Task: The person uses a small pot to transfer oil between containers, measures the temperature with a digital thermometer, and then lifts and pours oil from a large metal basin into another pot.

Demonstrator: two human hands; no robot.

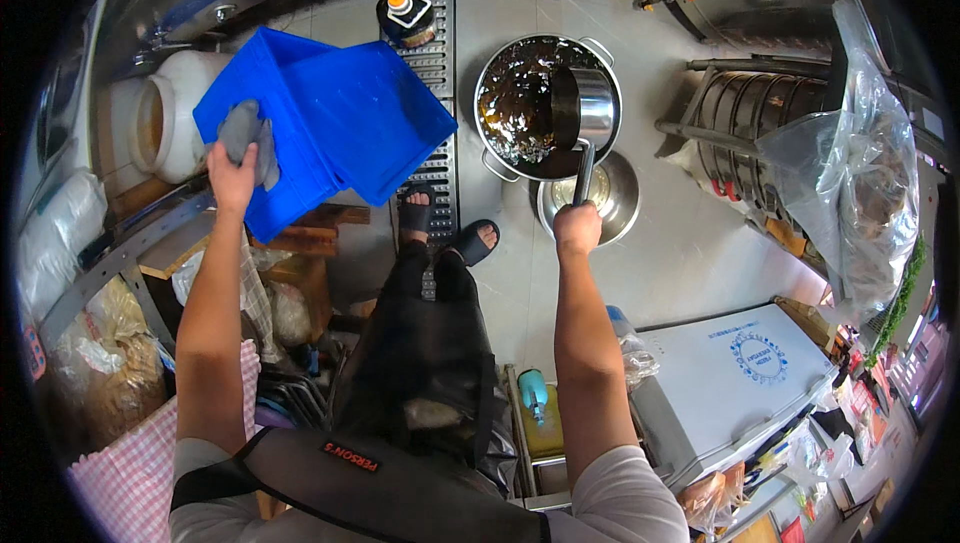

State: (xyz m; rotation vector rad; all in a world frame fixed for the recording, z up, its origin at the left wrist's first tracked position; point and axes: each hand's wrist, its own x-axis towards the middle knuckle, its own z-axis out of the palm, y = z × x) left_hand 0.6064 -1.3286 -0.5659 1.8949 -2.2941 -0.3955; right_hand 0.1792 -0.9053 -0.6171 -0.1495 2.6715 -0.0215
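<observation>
My left hand [231,177] grips a bunched grey cloth [241,130] against the near left side of a blue plastic bin [289,168]. A second blue piece [371,112], a bin or a lid, lies slanted over its right side. In my right hand [577,228] is the handle of a deep stainless steel ladle [598,100]. The ladle's cup is tilted inside a large steel pot [478,119], over dark, glossy liquid [514,97]. Partly under the pot's near edge, a steel bowl [628,202] shows on the floor.
A black jug with an orange cap [407,18] stands on the perforated drain cover [444,70]. Left of the bin lies a white ceramic jar [184,115]. A metal rack [720,134] and a white chest freezer [720,385] flank the right side. Sandalled feet [476,243] are close to the bowl.
</observation>
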